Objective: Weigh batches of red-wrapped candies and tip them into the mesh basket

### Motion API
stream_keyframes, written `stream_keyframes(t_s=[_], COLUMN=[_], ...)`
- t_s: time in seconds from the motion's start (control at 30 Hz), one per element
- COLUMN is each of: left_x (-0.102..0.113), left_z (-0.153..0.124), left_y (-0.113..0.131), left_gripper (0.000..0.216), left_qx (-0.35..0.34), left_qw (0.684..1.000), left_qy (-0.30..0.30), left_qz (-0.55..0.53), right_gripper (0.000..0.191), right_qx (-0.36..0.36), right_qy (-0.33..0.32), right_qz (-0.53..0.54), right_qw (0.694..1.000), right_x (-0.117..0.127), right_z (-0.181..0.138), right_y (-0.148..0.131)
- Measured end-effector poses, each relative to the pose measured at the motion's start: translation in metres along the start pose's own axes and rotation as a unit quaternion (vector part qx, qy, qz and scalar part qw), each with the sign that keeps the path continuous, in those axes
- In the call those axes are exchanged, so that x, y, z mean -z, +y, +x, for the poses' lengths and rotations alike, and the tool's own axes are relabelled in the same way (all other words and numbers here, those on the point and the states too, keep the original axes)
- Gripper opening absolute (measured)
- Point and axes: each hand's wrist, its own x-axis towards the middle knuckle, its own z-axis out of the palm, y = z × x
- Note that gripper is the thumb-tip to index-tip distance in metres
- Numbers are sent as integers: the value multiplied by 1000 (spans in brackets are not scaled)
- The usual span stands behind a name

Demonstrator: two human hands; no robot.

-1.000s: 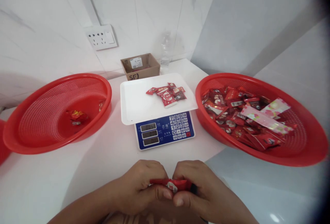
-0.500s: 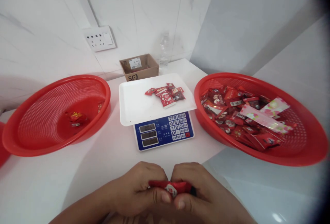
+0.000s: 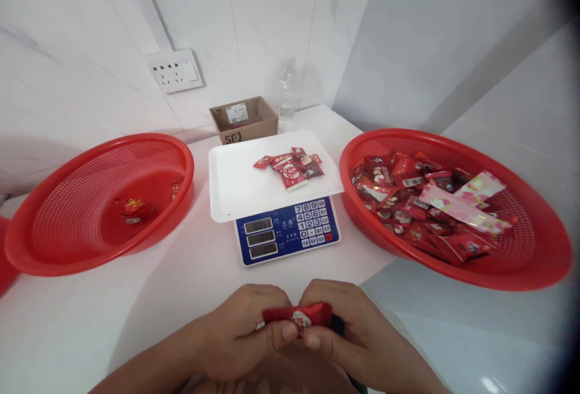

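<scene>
Both my left hand [image 3: 247, 330] and my right hand [image 3: 347, 327] pinch a small red snack packet [image 3: 312, 315] between thumbs and fingers, close to my body at the table's near side. A pale emblem shows on its front; its ends are partly covered by my fingers. Just beyond my hands stands a blue and white digital scale [image 3: 285, 231] with a white tray [image 3: 235, 182] on top. Several red wrapped snack packets [image 3: 290, 171] lie in a small pile on that tray.
On the right a red basket [image 3: 539, 249] holds many red packets and two pink flowered strips [image 3: 466, 209]. A red basket [image 3: 67, 213] at left holds a few packets [image 3: 135, 206]. Behind the scale are a cardboard box [image 3: 244, 119] and a clear bottle [image 3: 287, 89] by the wall.
The packet between my hands has risen slightly and tilted, so more of its front shows. My right hand has shifted a little upward. The scale, tray and baskets stay in place.
</scene>
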Motion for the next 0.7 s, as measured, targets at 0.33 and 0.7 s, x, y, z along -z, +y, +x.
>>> stream_keyframes(t_s=[0.33, 0.7], left_x=[-1, -2], left_z=[-1, -5], left_y=[0, -6], left_gripper=[18, 19], left_qx=[-30, -31], left_qw=[999, 995], left_qy=[1, 46], left_qz=[31, 85], right_gripper=[35, 25], right_qx=[-7, 1], right_qy=[-5, 23], right_qz=[2, -47], right_qw=[1000, 999], right_x=[-2, -5], right_z=[-2, 0], right_y=[-2, -5])
